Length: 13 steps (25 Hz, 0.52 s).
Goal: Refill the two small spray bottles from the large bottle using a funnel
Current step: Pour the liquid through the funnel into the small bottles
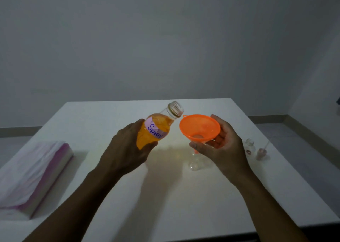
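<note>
The scene is recorded by a single wide-angle camera worn on the head, pointed forward and down across a white table (184, 195). Both forearms are taken in from the bottom edge (the viewpoint sits just behind them). The left hand (127, 149) with the large bottle (156, 129) and the right hand (226, 149) with the funnel (200, 126) are caught close, at mid-frame. The upper half is filled by a grey wall (165, 39).

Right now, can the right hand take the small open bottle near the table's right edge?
Probably not yet: the right hand holds the funnel. Nothing stands between it and the small bottle, though.
</note>
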### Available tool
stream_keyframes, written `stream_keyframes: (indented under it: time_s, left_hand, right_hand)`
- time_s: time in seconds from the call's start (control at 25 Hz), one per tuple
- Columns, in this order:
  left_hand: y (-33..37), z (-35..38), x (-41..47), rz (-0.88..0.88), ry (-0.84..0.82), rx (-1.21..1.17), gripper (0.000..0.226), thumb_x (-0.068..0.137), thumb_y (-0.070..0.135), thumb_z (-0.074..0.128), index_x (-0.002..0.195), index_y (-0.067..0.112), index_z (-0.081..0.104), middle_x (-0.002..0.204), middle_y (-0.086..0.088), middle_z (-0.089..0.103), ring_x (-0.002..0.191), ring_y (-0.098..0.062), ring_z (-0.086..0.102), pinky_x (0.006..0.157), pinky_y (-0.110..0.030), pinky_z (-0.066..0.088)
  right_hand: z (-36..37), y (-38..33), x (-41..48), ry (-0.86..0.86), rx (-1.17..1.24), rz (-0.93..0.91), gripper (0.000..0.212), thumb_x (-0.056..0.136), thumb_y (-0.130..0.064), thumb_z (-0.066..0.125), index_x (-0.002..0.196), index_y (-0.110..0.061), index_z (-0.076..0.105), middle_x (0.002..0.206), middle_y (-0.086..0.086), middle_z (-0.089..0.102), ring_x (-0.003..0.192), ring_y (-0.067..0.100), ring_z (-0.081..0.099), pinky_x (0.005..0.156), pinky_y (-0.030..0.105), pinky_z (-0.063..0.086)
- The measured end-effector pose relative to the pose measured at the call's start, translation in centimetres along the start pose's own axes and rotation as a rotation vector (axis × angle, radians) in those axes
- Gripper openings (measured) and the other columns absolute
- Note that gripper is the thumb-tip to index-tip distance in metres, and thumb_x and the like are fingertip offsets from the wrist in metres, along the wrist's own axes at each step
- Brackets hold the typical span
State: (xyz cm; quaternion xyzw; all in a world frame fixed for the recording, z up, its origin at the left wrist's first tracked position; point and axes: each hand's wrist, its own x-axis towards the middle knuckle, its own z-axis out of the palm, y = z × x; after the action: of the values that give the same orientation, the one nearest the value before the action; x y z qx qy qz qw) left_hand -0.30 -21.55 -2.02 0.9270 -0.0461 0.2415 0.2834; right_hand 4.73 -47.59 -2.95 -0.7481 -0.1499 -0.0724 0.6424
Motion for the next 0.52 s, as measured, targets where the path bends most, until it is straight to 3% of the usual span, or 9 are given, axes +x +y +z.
stream_keyframes:
  time_s: [0.12, 0.24, 0.32, 0.52]
  left_hand:
    - [0.6, -1.1, 1.3, 0.058, -0.017, 0.108, 0.048, 0.076, 0.036, 0.077, 0.118, 0.020, 0.058, 0.103, 0.000, 0.069, 0.084, -0.015, 0.064, 0.069, -0.032, 0.057]
    - [1.2, -1.9, 2.1, 0.095, -0.025, 0.179, 0.046, 0.076, 0.032, 0.078, 0.116, 0.020, 0.058, 0.099, 0.000, 0.067, 0.079, -0.014, 0.060, 0.064, -0.025, 0.050]
    - [1.1, -2.4, 2.6, 0.102, -0.035, 0.215, 0.046, 0.076, 0.032, 0.078, 0.115, 0.021, 0.057, 0.100, 0.000, 0.066, 0.079, -0.015, 0.059, 0.063, -0.024, 0.048]
    - [0.9, -3.4, 3.3, 0.103, -0.047, 0.296, 0.052, 0.075, 0.035, 0.076, 0.121, 0.025, 0.053, 0.105, -0.001, 0.065, 0.089, -0.021, 0.061, 0.071, -0.039, 0.056]
  right_hand:
    - [0.2, 0.0, -0.2, -0.014, -0.008, -0.014, 0.102, 0.051, -0.044, 0.089, 0.143, -0.030, 0.046, 0.136, -0.011, 0.055, 0.116, 0.005, 0.060, 0.089, 0.028, 0.059]
    - [0.1, 0.0, -0.2, -0.019, 0.019, -0.019, 0.102, 0.051, -0.043, 0.089, 0.143, -0.029, 0.046, 0.133, -0.016, 0.055, 0.108, -0.010, 0.059, 0.081, 0.016, 0.057]
    - [0.0, 0.1, -0.1, -0.016, 0.018, -0.018, 0.102, 0.052, -0.044, 0.089, 0.143, -0.030, 0.046, 0.134, -0.015, 0.055, 0.110, -0.004, 0.060, 0.080, 0.015, 0.057]
    - [0.0, 0.2, 0.1, -0.037, -0.019, -0.034, 0.102, 0.055, -0.046, 0.088, 0.145, -0.030, 0.043, 0.138, -0.013, 0.051, 0.115, 0.001, 0.056, 0.078, 0.011, 0.056]
